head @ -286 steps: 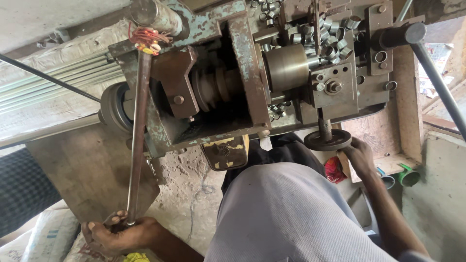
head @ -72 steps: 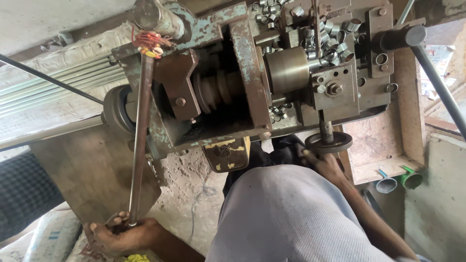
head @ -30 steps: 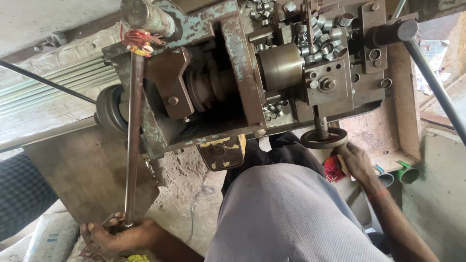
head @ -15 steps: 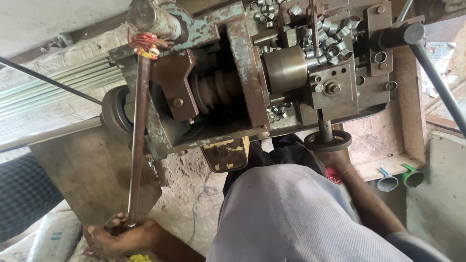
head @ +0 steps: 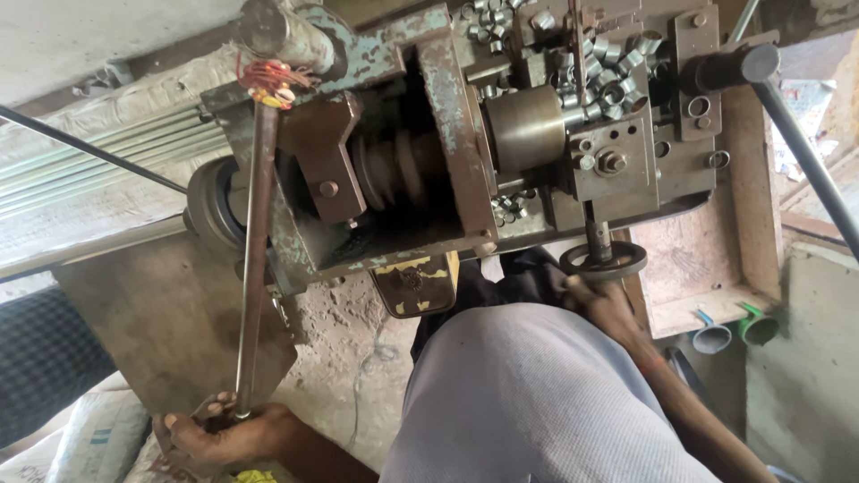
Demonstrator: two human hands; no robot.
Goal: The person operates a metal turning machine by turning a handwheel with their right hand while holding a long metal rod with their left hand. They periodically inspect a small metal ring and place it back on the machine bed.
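A worn metal machine [head: 429,143] with a greenish frame fills the upper view. Its long steel lever rod [head: 255,268] runs down the left, and my left hand [head: 224,434] is closed around the rod's lower end. My right hand [head: 604,300] grips the rim of the small round handwheel [head: 604,259] under the machine's right side. Several small shiny metal rings [head: 599,72] lie heaped on top of the machine near a smooth steel drum [head: 528,125]. My grey-clad knee [head: 537,402] fills the lower middle.
A dark angled bar [head: 805,152] crosses the right edge. A wooden tray [head: 716,268] sits behind the handwheel, with a grey and a green pipe fitting [head: 761,326] below it. Sacks [head: 89,429] lie at lower left beside another person's dark checked sleeve [head: 40,367].
My right hand has moved back and forth around the handwheel and now grips its left rim. My left hand stays on the lever rod. The view has shifted slightly.
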